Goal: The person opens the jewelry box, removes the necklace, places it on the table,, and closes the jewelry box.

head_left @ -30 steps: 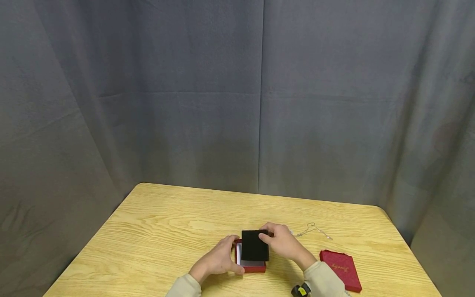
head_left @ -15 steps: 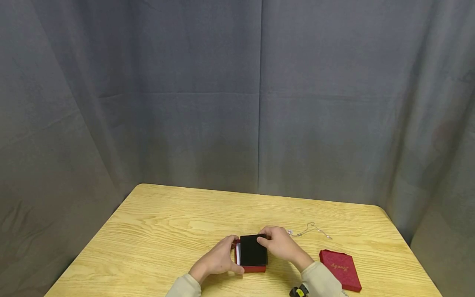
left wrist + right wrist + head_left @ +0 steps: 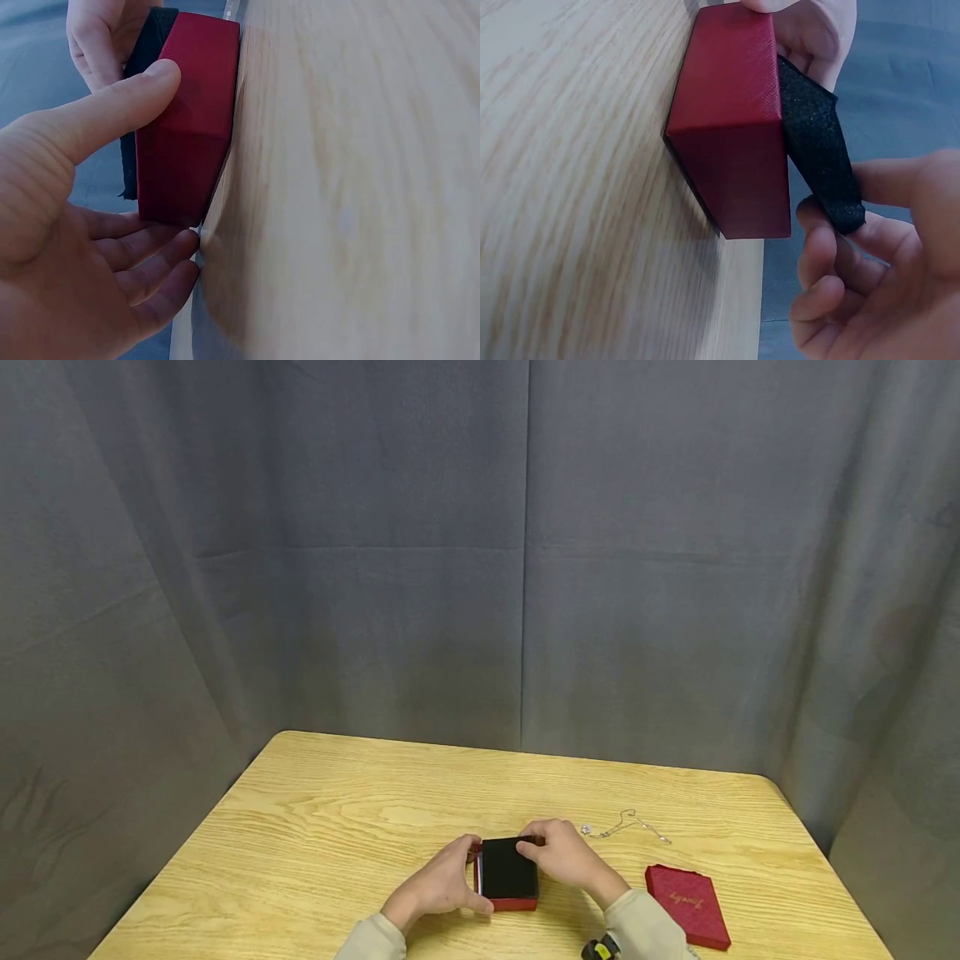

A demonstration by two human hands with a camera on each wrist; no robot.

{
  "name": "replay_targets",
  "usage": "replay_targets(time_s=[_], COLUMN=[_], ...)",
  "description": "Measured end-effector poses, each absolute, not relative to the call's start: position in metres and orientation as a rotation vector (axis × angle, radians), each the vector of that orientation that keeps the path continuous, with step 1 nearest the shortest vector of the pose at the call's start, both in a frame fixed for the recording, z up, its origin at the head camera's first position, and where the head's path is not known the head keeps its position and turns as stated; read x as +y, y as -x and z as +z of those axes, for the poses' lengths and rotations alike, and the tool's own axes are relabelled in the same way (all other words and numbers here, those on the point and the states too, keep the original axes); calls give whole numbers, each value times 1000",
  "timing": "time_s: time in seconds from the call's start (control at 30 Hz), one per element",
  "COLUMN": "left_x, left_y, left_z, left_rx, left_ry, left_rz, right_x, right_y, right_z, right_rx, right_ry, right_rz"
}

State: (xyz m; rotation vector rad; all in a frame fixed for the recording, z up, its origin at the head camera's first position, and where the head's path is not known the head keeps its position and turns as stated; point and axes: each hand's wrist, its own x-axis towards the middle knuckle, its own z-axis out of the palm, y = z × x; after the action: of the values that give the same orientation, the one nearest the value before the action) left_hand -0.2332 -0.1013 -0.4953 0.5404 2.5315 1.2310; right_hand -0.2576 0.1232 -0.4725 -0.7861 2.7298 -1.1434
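Black pad [image 3: 508, 870]: lies over the mouth of the red box [image 3: 514, 905], between the two hands, box standing on the bench [image 3: 337, 827].

Key relation: pad is tilted against the rim. Right wrist view shows the edge at the right hand [image 3: 562, 853] lifted clear of the box, the opposite end lower, close to the rim. Pad lies to the left of the right fingers; that hand is the nearer, thumb on top, fingers underneath, pinching the pad's right side. Outline roughly square from above, so no clear long axis. Left hand [image 3: 438, 883] grips the box along its left side, thumb against the near wall, fingertips round the far corner.

Pale strip [image 3: 481, 872] of the interior shows along the left; pad covers the rest. Pad's underside hidden. Cannot tell whether its lower end touches the rim or sits inside. Right fingertips partly behind the pad in the head view.

Right of the hands: thin necklace [image 3: 621, 825], links hard to make out; red lid [image 3: 688, 906], gold lettering too small to read surely. Right sleeve [image 3: 647, 927] cut off by the frame edge.
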Motion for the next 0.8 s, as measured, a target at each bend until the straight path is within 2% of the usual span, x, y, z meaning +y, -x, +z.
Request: replay_targets(time_s=[0.8], left_x=[-100], left_y=[233], left_z=[-495], left_rx=[2540], left_ry=[-543], left_rz=[1205], right_x=[112], right_y=[256], right_z=[-480], right_rx=[2824], right_ry=[759], right_rz=[-1127])
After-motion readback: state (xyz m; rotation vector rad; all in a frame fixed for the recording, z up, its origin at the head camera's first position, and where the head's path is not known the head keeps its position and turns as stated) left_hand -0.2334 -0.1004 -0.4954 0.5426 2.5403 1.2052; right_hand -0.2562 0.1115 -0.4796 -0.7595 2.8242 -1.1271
